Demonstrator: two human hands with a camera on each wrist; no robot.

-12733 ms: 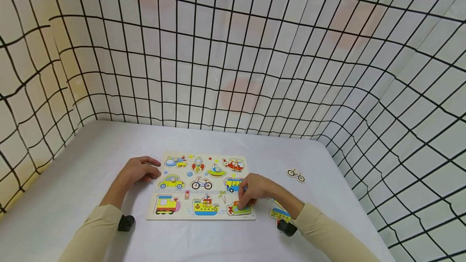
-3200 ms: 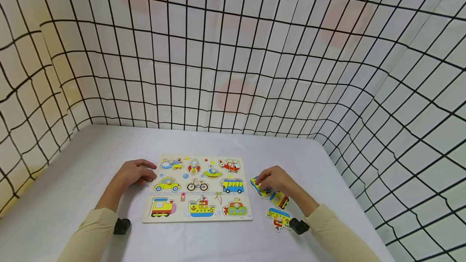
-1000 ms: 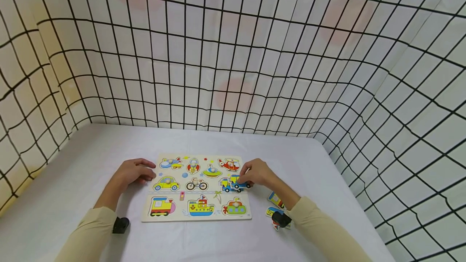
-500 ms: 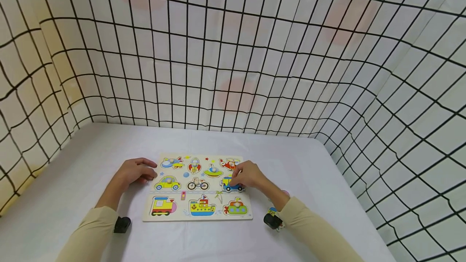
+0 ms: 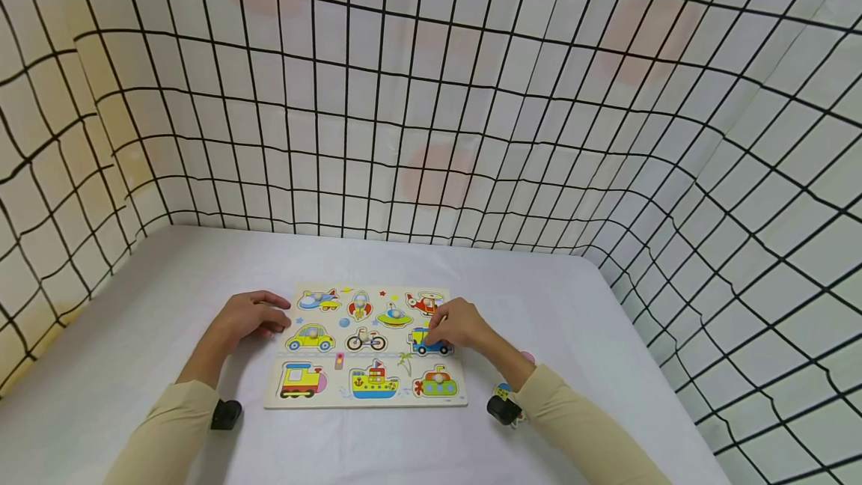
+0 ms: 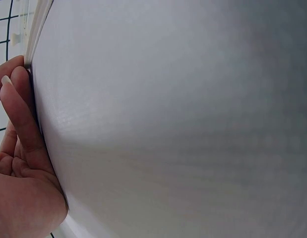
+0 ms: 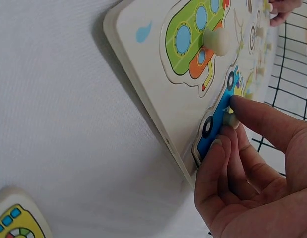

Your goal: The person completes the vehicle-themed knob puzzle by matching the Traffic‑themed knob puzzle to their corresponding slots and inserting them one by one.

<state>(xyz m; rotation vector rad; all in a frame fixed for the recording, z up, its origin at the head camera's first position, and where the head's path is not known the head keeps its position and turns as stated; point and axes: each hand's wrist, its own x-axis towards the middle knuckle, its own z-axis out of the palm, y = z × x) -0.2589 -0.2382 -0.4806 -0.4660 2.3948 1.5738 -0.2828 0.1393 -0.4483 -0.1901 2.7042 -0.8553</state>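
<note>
The wooden vehicle puzzle board [image 5: 337, 389] lies flat on the white table. My right hand [image 5: 461, 322] pinches the knob [image 7: 229, 119] of the blue-and-yellow bus puzzle piece [image 7: 220, 111] between thumb and fingers. The bus is at the bus picture on the board's right side, its top partly hidden by the hand in the head view. Close by it sits the green submarine piece [image 7: 185, 42]. My left hand [image 5: 249, 314] rests on the table, fingers loosely bent, fingertips at the board's left edge; the left wrist view shows the fingers [image 6: 22, 114] there too.
A loose yellow-and-blue ship piece [image 7: 19, 223] lies right of the board, partly under the right wrist camera [image 5: 503, 410]. A pink bit of another piece [image 5: 528, 357] shows past the right forearm. Black-grid netting [image 5: 377, 133] surrounds the table.
The submarine and bicycle pieces have come to rest on the board. The right hand has since carried the bus leftward from the table onto its picture; nearly still in the last half second.
</note>
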